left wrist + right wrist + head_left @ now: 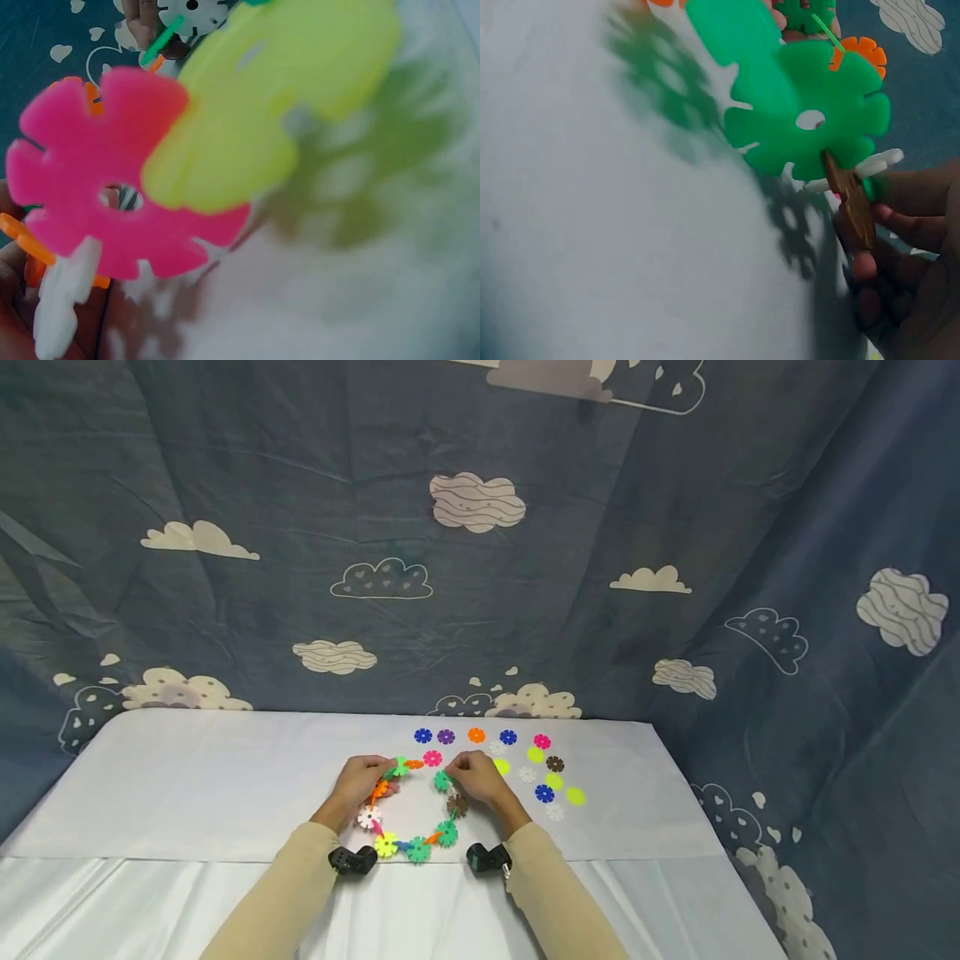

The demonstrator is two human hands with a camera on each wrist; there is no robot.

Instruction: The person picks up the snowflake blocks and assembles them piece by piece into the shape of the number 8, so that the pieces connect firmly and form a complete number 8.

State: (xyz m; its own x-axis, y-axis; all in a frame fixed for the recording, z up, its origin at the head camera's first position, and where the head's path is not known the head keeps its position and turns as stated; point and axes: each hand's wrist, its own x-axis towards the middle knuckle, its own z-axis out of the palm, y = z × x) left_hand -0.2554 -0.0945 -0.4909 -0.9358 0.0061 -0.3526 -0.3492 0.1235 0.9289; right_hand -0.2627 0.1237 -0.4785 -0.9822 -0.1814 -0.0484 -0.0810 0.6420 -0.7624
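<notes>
A chain of interlocked plastic flower discs (418, 850) in several colours curves in a ring, with a gap at its far side. My left hand (356, 785) pinches a green disc (390, 772) near the chain's left end, where an orange disc (414, 764) sticks out towards the gap. Across from it, my right hand (480, 775) grips the right end by a green disc (442, 780). A pink disc (67, 150) and a blurred yellow disc (225, 142) fill the left wrist view. Beside my right fingers, a brown disc (849, 199) slots into a green one (840, 97).
Loose flower discs lie flat beyond and right of my hands, among them a pink one (432, 758), a purple one (446, 737) and a blue one (544, 793). The white table (187, 793) meets a dark cloud-print curtain (285, 527) behind.
</notes>
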